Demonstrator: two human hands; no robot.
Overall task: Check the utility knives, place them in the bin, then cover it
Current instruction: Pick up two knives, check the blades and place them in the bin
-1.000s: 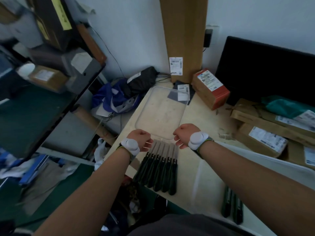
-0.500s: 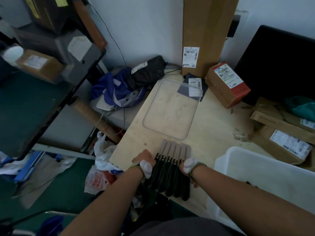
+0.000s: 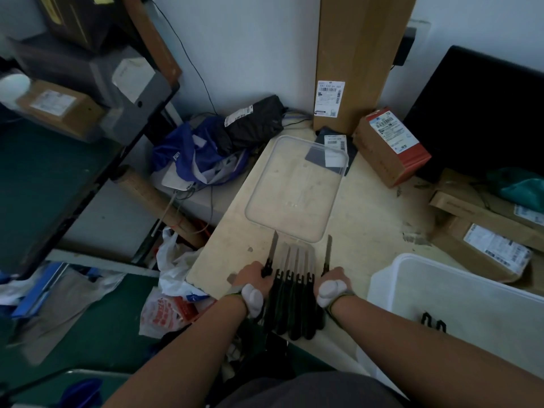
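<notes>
Knives lie in a tight row (image 3: 295, 293) at the near edge of the tabletop (image 3: 368, 219), handles toward the person and blades pointing to twelve o'clock, probably lined up so each can be looked over in turn. The left hand (image 3: 254, 276) is closed around the handle of the outermost knife on that side (image 3: 272, 256), its blade raised above the row; the right hand (image 3: 331, 279) grips the outermost knife at the other end (image 3: 327, 254) the same way. Taking one from each flank likely keeps the middle of the row undisturbed.

The white bin (image 3: 412, 269) sits at four o'clock, just beside the row, within easy reach. Its clear lid (image 3: 262, 187) lies flat at twelve o'clock, beyond the blade tips.

The fingers are mostly hidden behind the white wrist devices. The bin's far side is cut off by the frame, and dark shapes inside it (image 3: 432, 320), possibly knife handles, are too dim to identify.
</notes>
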